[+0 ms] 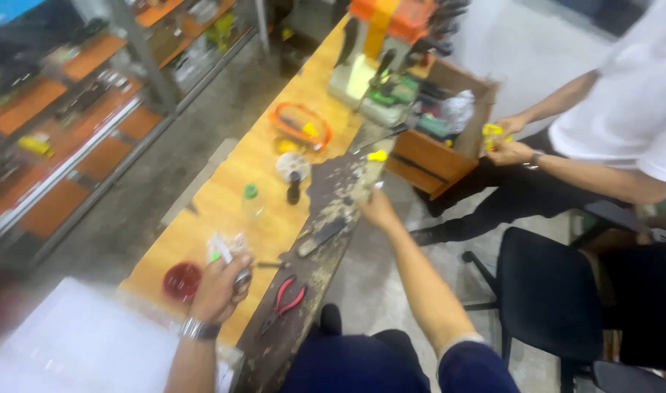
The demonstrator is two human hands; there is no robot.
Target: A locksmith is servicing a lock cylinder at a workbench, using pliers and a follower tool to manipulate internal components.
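— While the person leans over the wooden table (224,196), what has the left hand (220,287) got?

— It is curled around a small metal tool (242,277) with a clear plastic bag (224,246) bunched above the knuckles, the fingers pressed together about the tool. A watch (200,329) sits on that wrist. The picture is smeared, so I would only call it a small tool, perhaps a screwdriver.

— And the right hand (379,211)?

— Stretched out to the far edge of the dark worn strip (325,211) of the table, resting there near a yellow-handled tool (376,155). Whether its fingers are spread or pinching something, I cannot tell from here.

— What lies between the two hands?

— Red-handled pliers (283,300) on the dark strip just beside the left hand, and a knife-like tool (320,236) further up. A round red lid (181,281) sits just left of the left hand. Up the table stand a small bottle with a green cap (252,200), a dark little bottle (293,188) beside a white spool (293,165), and an orange oval case (301,125).

— Anyone else about?

— A person in a white shirt (624,109) sits to the right, both hands on something yellow (494,133), beside an open wooden box (442,138) full of odds and ends. A black chair (547,291) stands near.
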